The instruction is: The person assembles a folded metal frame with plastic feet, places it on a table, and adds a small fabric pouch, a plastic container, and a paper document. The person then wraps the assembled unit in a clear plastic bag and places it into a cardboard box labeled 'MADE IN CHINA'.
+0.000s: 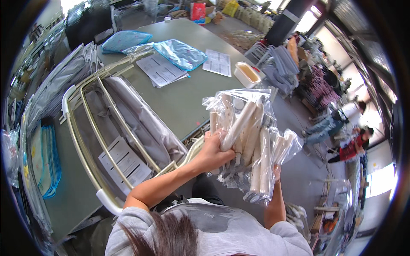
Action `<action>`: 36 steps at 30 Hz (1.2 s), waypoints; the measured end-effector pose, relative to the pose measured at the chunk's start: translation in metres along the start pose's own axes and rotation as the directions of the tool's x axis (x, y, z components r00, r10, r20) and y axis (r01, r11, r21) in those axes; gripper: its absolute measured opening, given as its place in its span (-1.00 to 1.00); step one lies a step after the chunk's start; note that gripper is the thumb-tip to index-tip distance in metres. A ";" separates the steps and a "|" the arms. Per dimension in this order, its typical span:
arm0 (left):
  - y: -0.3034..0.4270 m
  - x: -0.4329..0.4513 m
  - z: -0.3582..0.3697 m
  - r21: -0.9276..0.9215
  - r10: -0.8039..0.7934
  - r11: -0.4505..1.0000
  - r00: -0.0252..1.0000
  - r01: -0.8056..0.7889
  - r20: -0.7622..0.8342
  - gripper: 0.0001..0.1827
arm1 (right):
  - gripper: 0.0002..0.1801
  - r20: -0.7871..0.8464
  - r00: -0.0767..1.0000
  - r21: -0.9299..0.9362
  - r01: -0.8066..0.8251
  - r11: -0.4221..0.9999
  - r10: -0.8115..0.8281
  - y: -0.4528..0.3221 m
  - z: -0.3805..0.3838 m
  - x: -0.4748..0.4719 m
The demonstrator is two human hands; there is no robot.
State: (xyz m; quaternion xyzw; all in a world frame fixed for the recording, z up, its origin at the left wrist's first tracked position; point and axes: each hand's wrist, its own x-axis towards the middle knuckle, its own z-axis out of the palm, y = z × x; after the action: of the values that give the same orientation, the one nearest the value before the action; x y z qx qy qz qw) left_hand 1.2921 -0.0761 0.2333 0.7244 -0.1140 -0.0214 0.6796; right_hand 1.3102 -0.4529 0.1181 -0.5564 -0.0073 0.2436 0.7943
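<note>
Several clear plastic bags of cream-coloured tubular parts (248, 128) are bunched in front of my body, off the table's edge. My left hand (219, 148) grips the bundle from its left side, fingers closed around a bagged tube. On the right, my right hand (277, 171) is mostly hidden behind the bags and holds them from below. To the left on the table lies a folded frame of metal tubes (105, 84) with white plastic corners and grey fabric (137, 118) between the tubes. A printed sheet (126, 163) rests inside the frame, under its bars.
Blue bagged fabric pieces (181, 54), printed papers (161, 68) and a cream plastic tub (247, 74) sit on the green table (189, 92). Folded blue-edged pads (48, 160) lie at the left. Two people (344, 124) are at the right, beyond piled fabric goods (320, 83).
</note>
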 end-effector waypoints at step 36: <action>-0.149 0.332 -0.196 -0.596 -0.426 0.803 0.692 -0.008 -0.583 -0.79 | -0.18 0.660 0.716 -0.668 0.698 0.257 -0.227 -0.157 0.111 0.730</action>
State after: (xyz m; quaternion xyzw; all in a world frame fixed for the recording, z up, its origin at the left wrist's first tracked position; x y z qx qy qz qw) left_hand 1.6720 0.0589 0.1415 0.4568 0.2475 0.1376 0.8433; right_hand 1.9816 -0.1079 0.1105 -0.7865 -0.4805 0.0643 0.3827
